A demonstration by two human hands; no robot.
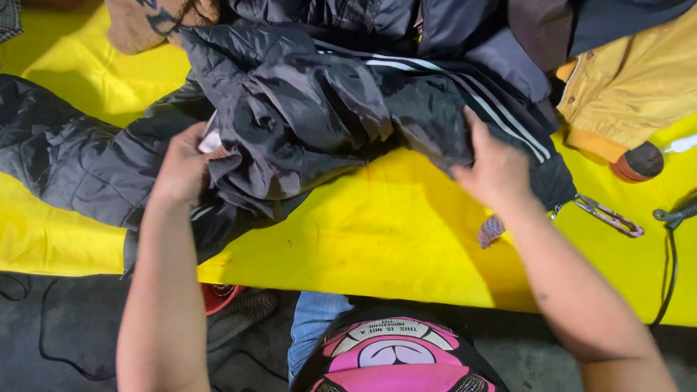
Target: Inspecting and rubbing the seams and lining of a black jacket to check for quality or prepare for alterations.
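On yellow table (377, 239) | both hands (181, 167) gripping black jacket (319, 109)

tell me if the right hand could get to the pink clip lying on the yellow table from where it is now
Probably yes. The right hand grips the black jacket, and the pink clip lies just to its right on the bare yellow table, with nothing between them. It would have to let go of the fabric first.

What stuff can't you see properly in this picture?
- Left hand: fingertips tucked into the black jacket, head view.
- Right hand: fingertips buried in the jacket folds.
- Mustard jacket: cut off by the right edge.
- Black cable: runs off the right edge of the yellow table.
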